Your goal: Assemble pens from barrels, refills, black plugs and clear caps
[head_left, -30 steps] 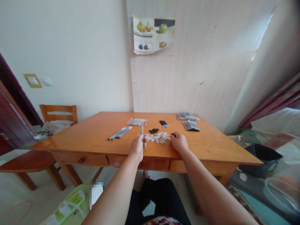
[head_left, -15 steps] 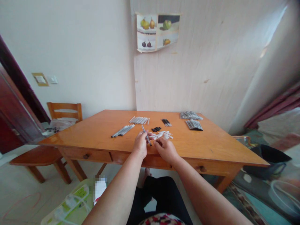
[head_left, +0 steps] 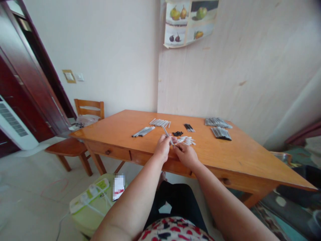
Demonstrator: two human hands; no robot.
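Note:
My left hand (head_left: 163, 147) is closed round a slim grey pen (head_left: 165, 131), which slants with its upper end pointing away from me. At the pen's lower end, the fingers of my right hand (head_left: 187, 154) are pinched together; any small part between them is hidden. Just beyond my hands lie a pile of small white pieces (head_left: 187, 140) and a heap of small black pieces (head_left: 178, 133). To the left are several grey pen barrels with black ends (head_left: 143, 131).
Farther back on the wooden table (head_left: 120, 134) lie pale tubes (head_left: 160, 123) and short black-and-clear pieces (head_left: 189, 127). Two groups of pens, one at the back (head_left: 218, 123) and one with black ends (head_left: 221, 134), are at right. A chair (head_left: 89, 108) stands left; a power strip (head_left: 89, 194) lies below.
The view has swung left and down, so everything appears farther right. My right fingers have come in to the lower end of the pen, which stays in my left hand.

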